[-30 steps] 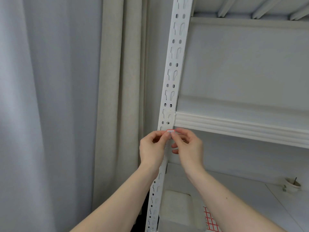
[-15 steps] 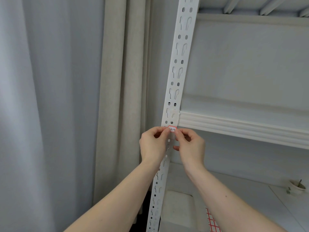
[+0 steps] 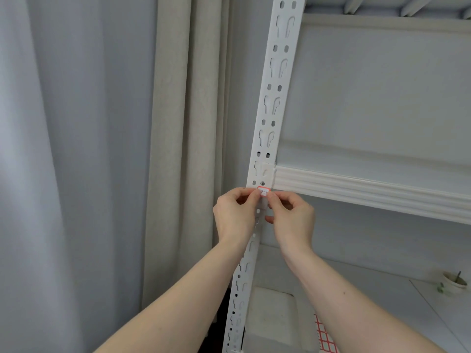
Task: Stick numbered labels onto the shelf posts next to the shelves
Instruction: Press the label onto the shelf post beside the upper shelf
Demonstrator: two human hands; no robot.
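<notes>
Two-handed pinch grip, left hand and right hand, on one label against one shelf post.

**Label and post: position at centre frame**

The small white paper label with a red border lies against the front face of the white perforated metal shelf post, just below centre of the frame. Handwritten dark characters are partly visible on it. The post runs tilted from bottom centre to top right. The white ribbed metal shelf edge joins the post just above the label, extending right.
</notes>
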